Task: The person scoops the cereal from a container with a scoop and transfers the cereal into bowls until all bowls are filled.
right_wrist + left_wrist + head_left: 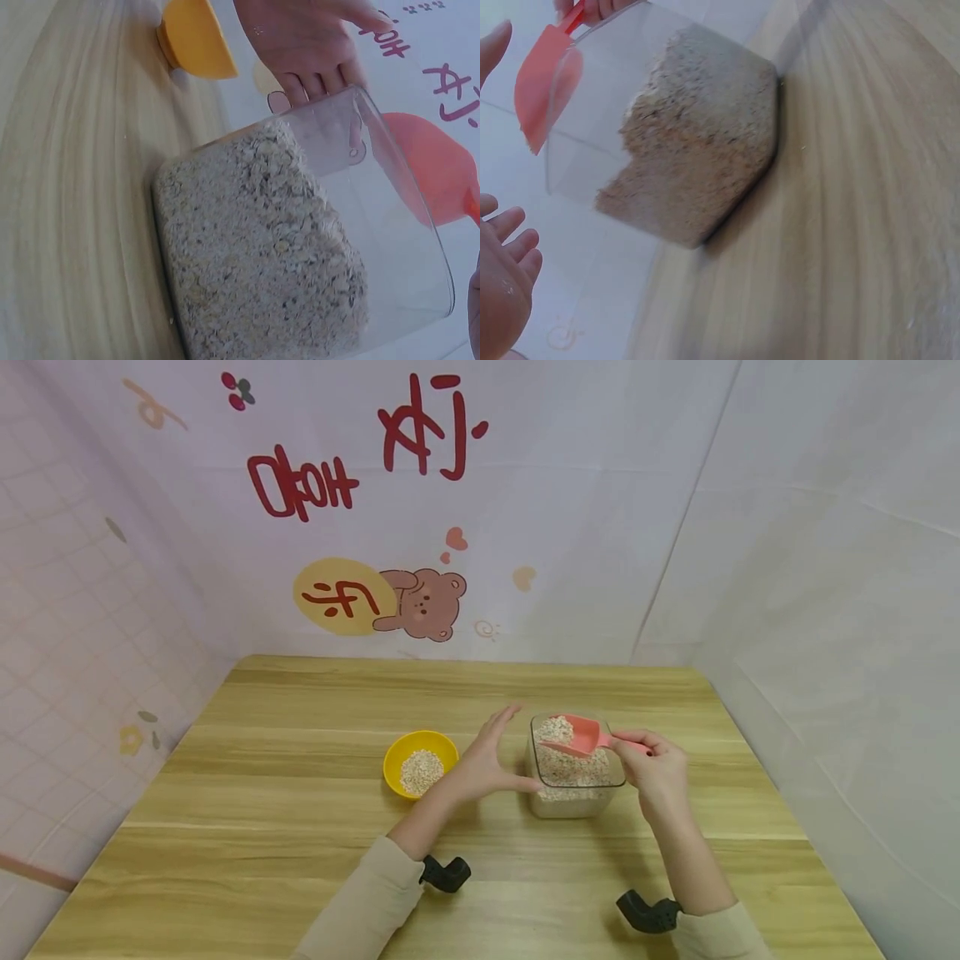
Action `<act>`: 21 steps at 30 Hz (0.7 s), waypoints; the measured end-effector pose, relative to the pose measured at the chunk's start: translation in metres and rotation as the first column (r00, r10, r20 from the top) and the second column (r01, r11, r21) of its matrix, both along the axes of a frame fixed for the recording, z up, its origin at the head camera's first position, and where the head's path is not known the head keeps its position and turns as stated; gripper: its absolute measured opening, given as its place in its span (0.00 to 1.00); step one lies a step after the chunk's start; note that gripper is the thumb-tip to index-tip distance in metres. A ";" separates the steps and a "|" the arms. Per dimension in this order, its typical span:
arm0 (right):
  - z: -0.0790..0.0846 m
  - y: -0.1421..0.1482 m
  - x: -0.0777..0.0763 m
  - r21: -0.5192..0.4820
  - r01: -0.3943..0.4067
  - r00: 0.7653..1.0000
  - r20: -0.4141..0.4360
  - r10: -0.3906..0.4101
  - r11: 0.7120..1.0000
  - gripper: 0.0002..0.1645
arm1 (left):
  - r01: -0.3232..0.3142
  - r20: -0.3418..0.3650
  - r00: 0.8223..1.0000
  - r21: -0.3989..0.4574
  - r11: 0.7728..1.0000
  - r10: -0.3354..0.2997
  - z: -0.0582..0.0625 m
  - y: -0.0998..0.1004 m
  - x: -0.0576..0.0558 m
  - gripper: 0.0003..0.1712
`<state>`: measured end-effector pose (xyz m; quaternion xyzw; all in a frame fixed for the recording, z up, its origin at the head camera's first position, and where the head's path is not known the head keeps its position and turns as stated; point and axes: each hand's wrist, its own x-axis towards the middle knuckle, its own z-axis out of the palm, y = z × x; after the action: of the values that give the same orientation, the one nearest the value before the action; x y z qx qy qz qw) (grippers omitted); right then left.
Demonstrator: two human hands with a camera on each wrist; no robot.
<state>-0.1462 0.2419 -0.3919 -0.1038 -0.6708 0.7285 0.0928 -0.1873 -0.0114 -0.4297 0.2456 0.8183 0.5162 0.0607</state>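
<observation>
A clear square container [577,806] of oats stands on the table; both wrist views show the oats through its walls. My right hand [658,772] grips the handle of a pink scoop [588,737] over the container's mouth. Oats [557,729] lie in the scoop. To the left of the container is my left hand [480,767], thumb and fingers spread apart, the thumb close to the container's near left edge. Whether it touches is hard to tell. Left of that hand sits a yellow bowl [397,756] with oats [422,772] in it, partly behind the wrist.
The wooden table [300,827] meets a white printed cloth backdrop [570,527] at the back, with cloth at both sides. A black curved wrist mount [447,874] is on the left arm, and another black mount [647,913] on the right.
</observation>
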 end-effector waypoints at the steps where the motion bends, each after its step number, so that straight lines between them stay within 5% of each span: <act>1: 0.000 -0.001 0.000 -0.001 -0.001 1.000 -0.008 0.001 1.000 0.03 | -0.004 0.002 1.000 0.001 1.000 0.004 0.001 -0.003 0.001 0.67; 21: 0.005 -0.040 -0.002 0.010 -0.062 0.997 -0.043 0.062 0.998 0.04 | -0.048 -0.054 0.997 -0.027 0.998 0.047 -0.001 -0.066 0.007 0.65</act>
<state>-0.1479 0.2016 -0.3873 -0.0668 -0.6746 0.7302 0.0853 -0.1805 -0.0771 -0.4302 0.2389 0.8323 0.4992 0.0299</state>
